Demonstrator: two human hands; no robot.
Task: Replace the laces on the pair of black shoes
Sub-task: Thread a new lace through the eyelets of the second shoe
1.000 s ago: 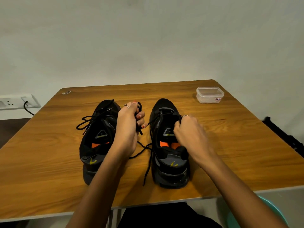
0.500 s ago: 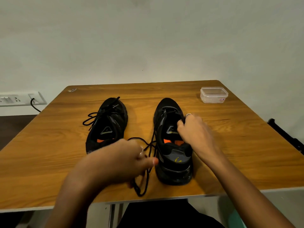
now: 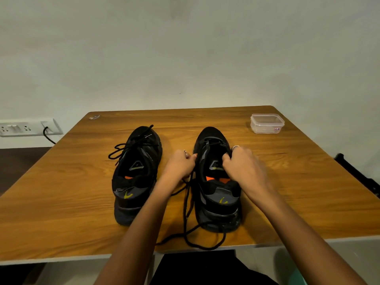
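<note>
Two black shoes stand side by side on the wooden table, heels toward me. The left shoe keeps its black lace, whose loops spill off its left side. My right hand grips the right eyelet edge of the right shoe. My left hand sits against that shoe's left side with fingers curled, pinching its black lace. From that hand the lace runs down between the shoes and lies in a slack loop at the table's near edge. My hands hide the eyelets they touch.
A clear lidded plastic container sits at the far right corner. A small scrap lies at the far left corner. A wall socket strip with a black cable is left of the table. A dark object stands off the right edge.
My left hand pulled the lace toward the near edge, then came back to the right shoe's left side. The lace now lies slack at the front. My right hand stayed on the shoe.
</note>
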